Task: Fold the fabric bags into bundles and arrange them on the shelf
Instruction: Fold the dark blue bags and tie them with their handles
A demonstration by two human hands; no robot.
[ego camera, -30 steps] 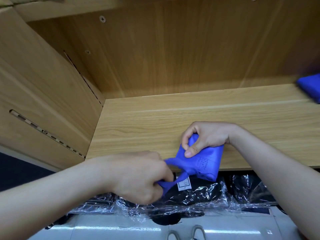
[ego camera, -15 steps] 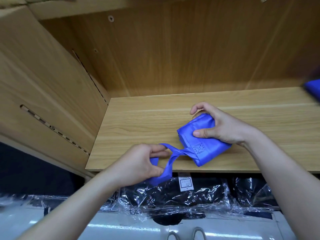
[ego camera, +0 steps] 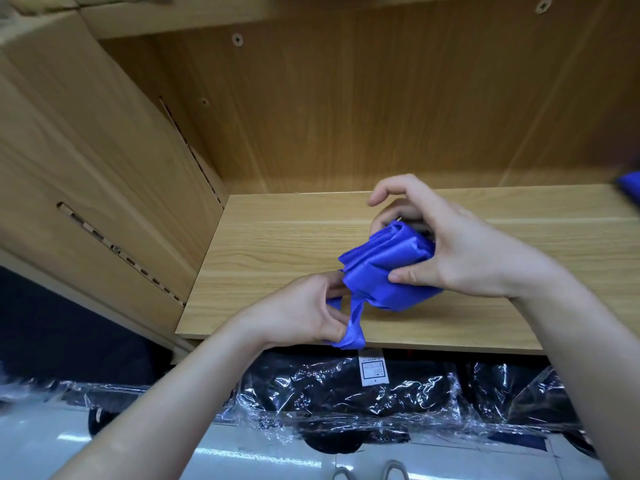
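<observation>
A folded blue fabric bag (ego camera: pixel 384 268) is held just above the wooden shelf (ego camera: pixel 277 244), near its front edge. My right hand (ego camera: pixel 450 251) grips the bundle from the right, thumb pressed on its front and fingers curled over its far end. My left hand (ego camera: pixel 308 310) pinches the bag's blue strap (ego camera: pixel 353 327), which hangs down past the shelf's front edge. Another blue bundle (ego camera: pixel 630 188) shows at the far right edge of the shelf, mostly cut off.
The shelf has a wooden back panel (ego camera: pixel 381 109) and a slanted side wall (ego camera: pixel 104 174) on the left. Below the shelf lie black items wrapped in clear plastic (ego camera: pixel 346 393) with a white label (ego camera: pixel 372 370). A pale floor shows beneath.
My right hand has lifted and turned the bundle, moving further onto the shelf. My left hand has followed up and right, still holding the strap.
</observation>
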